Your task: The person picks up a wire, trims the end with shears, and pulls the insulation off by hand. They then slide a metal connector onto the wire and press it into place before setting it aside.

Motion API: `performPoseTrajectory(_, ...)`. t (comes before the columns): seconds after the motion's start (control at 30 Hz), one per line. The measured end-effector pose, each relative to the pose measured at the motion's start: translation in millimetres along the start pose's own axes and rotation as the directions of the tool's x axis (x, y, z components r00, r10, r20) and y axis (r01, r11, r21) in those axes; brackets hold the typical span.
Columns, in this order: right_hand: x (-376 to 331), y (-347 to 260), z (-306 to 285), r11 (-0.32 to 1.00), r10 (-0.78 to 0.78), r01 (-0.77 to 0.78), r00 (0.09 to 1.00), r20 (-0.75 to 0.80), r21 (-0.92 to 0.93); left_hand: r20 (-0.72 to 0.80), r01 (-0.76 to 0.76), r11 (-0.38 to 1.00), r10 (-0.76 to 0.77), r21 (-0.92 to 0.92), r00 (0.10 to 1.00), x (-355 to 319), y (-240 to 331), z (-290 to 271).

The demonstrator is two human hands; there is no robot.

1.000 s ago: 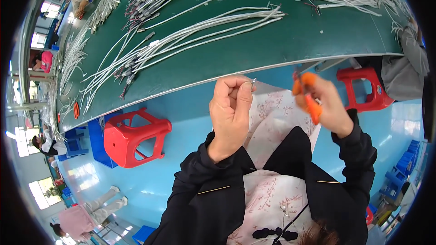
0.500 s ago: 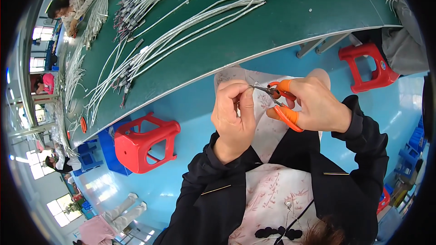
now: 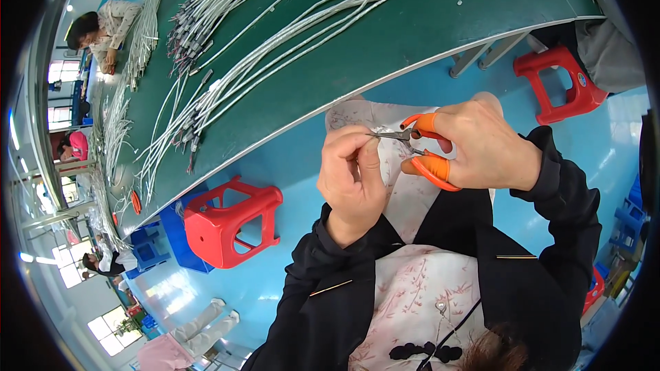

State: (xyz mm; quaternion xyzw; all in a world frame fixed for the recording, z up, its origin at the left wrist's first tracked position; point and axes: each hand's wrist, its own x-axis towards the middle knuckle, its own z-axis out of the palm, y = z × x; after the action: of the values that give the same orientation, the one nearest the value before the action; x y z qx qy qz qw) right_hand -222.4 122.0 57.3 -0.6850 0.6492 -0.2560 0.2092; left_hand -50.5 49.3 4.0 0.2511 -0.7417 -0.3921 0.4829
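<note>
My right hand grips a pair of scissors with orange handles, its thumb and a finger wrapped in orange. The dark blades lie apart and point left, their tips at the fingertips of my left hand. That hand is closed in a pinch of thumb and forefinger; whatever sits between them is too small to make out. Both hands are above my lap, short of the green table. On the table lie a bundle of white cables and another bundle of white cables with grey connectors.
Red stools stand on the blue floor: one stool at the left, another stool at the right beside a person in grey. A blue crate is behind the left stool. Orange-handled scissors rest near the table's left corner.
The scissor blades have swung to a more level line at my left fingertips. My view has shifted slightly, so the table and stools sit differently. Both hands keep their hold.
</note>
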Motion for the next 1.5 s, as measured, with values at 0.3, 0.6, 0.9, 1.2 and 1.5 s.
performPoseTrajectory(0.3, 0, 10, -8, 1.000, 0.027, -0.028, 0.995, 0.093, 0.010, 0.047, 0.208, 0.945, -0.202, -0.253, 0.978, -1, 3, -1)
performPoseTrajectory(0.6, 4, -1, -18, 0.980, 0.122, -0.151, 0.972, 0.203, 0.133, 0.017, -0.034, 0.999, 0.034, -0.002, 0.999, -2, -3, 6)
performPoseTrajectory(0.9, 4, 16, -13, 0.996, 0.047, -0.058, 0.987, 0.155, 0.066, 0.149, 0.384, 0.785, -0.358, -0.487, 0.922, 5, 7, -4)
performPoseTrajectory(1.2, 7, 39, -12, 0.981, 0.149, -0.175, 0.954, 0.260, 0.080, 0.207, 0.408, 0.684, -0.360, -0.605, 0.910, 8, 6, -5)
performPoseTrajectory(1.5, -5, 22, -15, 0.984, 0.116, -0.141, 0.971, 0.208, 0.106, 0.030, 0.257, 0.898, -0.264, -0.356, 0.964, 4, 3, 4)
